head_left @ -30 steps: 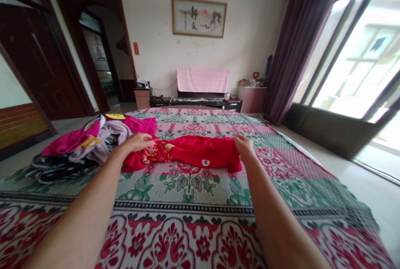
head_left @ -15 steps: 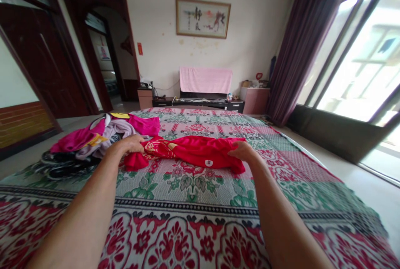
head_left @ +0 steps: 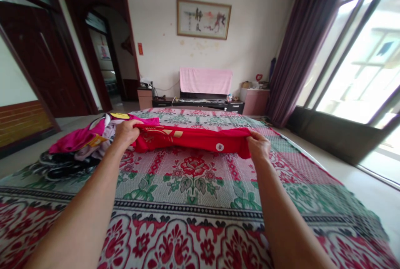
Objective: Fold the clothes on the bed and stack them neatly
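A red garment (head_left: 200, 139) with a gold print at its left and a small round white badge at its right is stretched sideways between my hands, its kind not plain from the folds. My left hand (head_left: 127, 133) is closed on its upper left corner, and my right hand (head_left: 258, 145) grips the upper right end. The cloth hangs a little above the patterned bedspread (head_left: 193, 202). Close beyond my left hand lies a heap of clothes (head_left: 84, 138) in bright pink, pale lilac and black-and-white, with a yellow piece on top.
Past the far edge stands a low black cabinet (head_left: 200, 103) with a pink cloth (head_left: 206, 80) draped over what stands on it. A dark purple curtain (head_left: 301, 44) and large windows are at the right. A doorway (head_left: 108, 52) opens at the left.
Both hands have risen and moved slightly apart, lifting the red garment off the bedspread. Its crumpled folds are now pulled taut along the top edge.
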Demonstrator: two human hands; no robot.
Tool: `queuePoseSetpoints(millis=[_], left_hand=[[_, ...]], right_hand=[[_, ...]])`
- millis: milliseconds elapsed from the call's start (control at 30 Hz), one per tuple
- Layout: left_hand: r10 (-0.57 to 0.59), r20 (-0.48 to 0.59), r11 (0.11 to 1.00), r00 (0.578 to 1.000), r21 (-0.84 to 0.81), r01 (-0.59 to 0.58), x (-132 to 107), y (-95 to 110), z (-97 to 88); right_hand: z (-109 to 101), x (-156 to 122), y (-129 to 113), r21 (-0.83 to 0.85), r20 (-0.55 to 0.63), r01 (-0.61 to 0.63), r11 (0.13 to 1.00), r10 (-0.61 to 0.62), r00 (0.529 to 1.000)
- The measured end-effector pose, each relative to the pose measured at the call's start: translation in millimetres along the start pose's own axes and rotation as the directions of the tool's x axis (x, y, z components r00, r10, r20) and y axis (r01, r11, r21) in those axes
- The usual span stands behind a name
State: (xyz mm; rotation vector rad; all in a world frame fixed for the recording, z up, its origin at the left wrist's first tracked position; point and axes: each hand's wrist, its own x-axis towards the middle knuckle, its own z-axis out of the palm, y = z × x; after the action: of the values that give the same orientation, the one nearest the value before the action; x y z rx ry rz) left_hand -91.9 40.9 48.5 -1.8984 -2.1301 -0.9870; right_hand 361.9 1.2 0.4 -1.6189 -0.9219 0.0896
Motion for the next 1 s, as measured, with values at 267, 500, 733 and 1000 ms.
queuePoseSetpoints(millis=[267, 500, 733, 1000], left_hand=[[-0.138, -0.371, 0.982, 0.918, -0.17, 0.078, -2.5, 5.4, -12.3], [-0.17, -0.563, 0.956, 0.808, -0.295, -0.004, -2.9, 5.7, -25.2], [-0.161, -0.554, 0.954, 0.817, -0.299, -0.015, -5.2, 8.8, -18.0], [-0.08, -0.289, 0.994, 0.954, -0.095, 0.055, -4.0, 1.8, -19.5]], right_hand=[[-8.0, -12.5, -36.3, 0.464, 0.216, -0.255, 0.849, 0.171, 0.961], [-25.4, -13.2, -75.1, 0.757, 0.208, -0.146, 0.637, -0.024, 0.978], [-32.4, -10.9, -96.0, 0.789, -0.206, 0.297, 0.538, -0.224, 0.952], [-26.5, -12.4, -82.9, 0.587, -0.145, 0.234, 0.775, -0.185, 0.972]])
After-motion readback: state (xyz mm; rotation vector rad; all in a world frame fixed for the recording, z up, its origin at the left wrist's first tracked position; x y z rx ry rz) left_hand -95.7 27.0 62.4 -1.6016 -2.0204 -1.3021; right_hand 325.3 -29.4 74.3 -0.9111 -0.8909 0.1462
